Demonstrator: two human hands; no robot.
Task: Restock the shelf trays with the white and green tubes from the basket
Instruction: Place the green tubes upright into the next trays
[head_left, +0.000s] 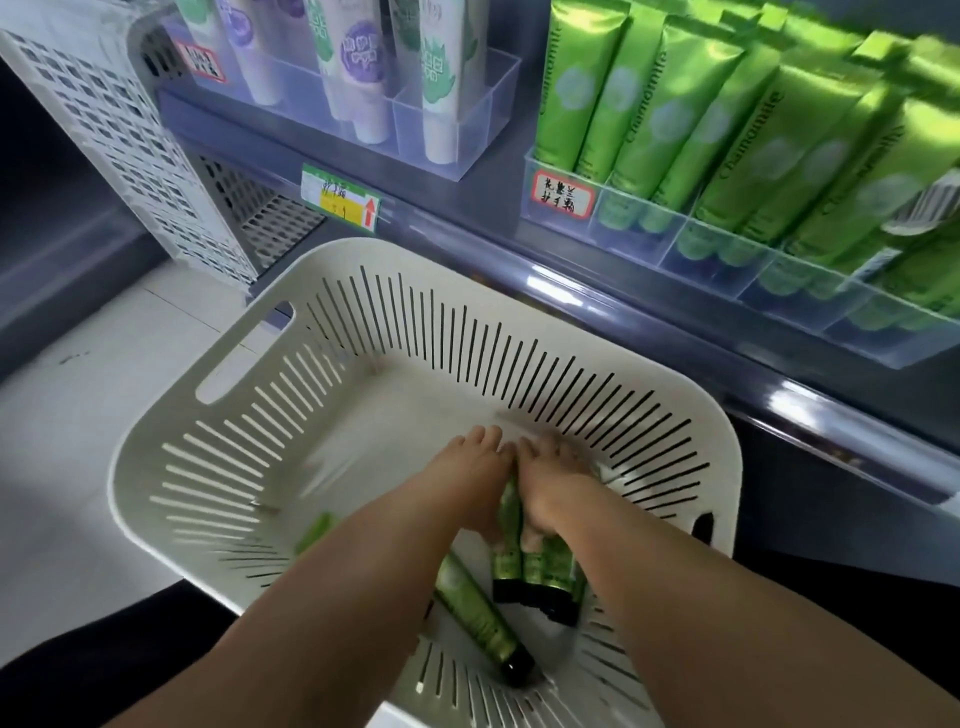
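Both my hands reach down into the white slotted basket (171, 452). My right hand (550, 488) grips a bunch of green tubes with black caps (540, 571). My left hand (462, 478) lies alongside, fingers straight, touching the same bunch. One more green tube (483, 618) lies loose on the basket floor under my left forearm, and a blurred green one (314, 532) lies to the left. On the shelf above, a clear tray (644, 239) holds rows of green tubes (717, 130); another clear tray (467, 124) holds white tubes (441, 67).
A white perforated shelf divider (119, 130) stands at the left. Price labels (340, 202) hang on the dark shelf edge, which juts out just behind the basket. Pale floor tiles (67, 415) show left of the basket.
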